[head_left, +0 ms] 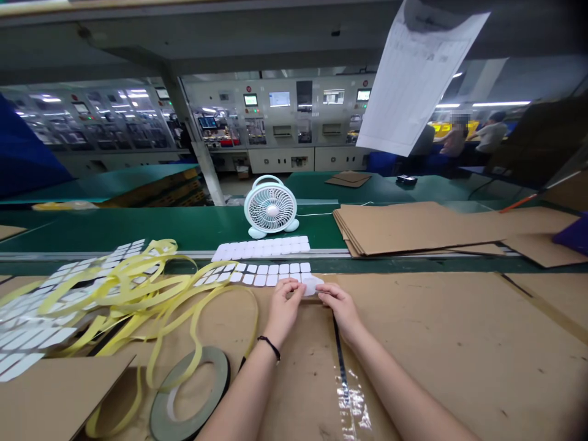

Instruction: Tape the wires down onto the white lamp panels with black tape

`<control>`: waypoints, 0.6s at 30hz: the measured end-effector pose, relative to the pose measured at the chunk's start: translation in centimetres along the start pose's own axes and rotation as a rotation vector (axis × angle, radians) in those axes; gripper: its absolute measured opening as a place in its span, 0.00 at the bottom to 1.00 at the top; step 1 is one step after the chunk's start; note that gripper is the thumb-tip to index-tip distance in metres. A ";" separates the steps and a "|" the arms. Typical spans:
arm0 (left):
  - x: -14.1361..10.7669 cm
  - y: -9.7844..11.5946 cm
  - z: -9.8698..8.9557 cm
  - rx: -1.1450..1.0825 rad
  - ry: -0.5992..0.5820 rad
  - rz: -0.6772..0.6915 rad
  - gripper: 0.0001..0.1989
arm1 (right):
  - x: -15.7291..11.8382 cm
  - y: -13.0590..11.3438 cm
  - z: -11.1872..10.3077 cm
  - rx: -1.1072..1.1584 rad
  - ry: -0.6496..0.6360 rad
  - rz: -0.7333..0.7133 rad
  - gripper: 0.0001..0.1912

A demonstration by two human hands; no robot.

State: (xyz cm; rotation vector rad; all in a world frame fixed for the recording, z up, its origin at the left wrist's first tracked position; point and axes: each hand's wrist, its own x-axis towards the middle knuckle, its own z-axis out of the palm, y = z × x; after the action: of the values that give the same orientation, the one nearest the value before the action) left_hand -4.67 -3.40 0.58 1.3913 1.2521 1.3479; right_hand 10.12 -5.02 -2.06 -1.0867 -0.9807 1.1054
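A small white piece (310, 285) is held between my two hands over the cardboard-covered table. My left hand (285, 304), with a black band at the wrist, pinches its left side. On its right side, my right hand (341, 306) has thumb and fingers pressed together. Just behind my hands lies a sheet of white rounded squares (260, 274), and a second white sheet (261, 248) lies farther back. To the left is a tangle of yellow strip (174, 294). A grey-green tape roll (190, 392) lies flat beside my left forearm.
A pale blue fan (271, 208) stands on the green surface (202, 223). Stacked cardboard sheets (413, 226) lie at the right. More white pieces (32, 337) and a cardboard sheet (55, 398) are at the left. Paper (413, 79) hangs above. People stand in the right background.
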 end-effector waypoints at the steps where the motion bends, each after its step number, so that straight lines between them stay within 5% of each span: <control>1: -0.1 0.2 0.1 -0.059 0.003 -0.067 0.09 | 0.0 0.0 0.0 0.009 0.008 0.017 0.13; 7: -0.5 0.5 0.1 -0.197 0.096 -0.337 0.22 | -0.4 -0.8 0.2 0.259 0.048 0.173 0.37; 13: -0.5 0.9 0.3 -0.362 0.096 -0.385 0.34 | -0.8 -1.7 0.5 0.391 -0.046 0.247 0.27; 18: -0.5 0.9 0.3 -0.337 0.066 -0.288 0.31 | -0.3 -1.1 0.4 0.063 0.060 0.189 0.24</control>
State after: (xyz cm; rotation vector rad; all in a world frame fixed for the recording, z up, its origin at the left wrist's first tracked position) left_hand -4.20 -3.98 1.31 0.9037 1.1526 1.3365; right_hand 9.89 -5.36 -0.96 -1.1720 -0.8025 1.2409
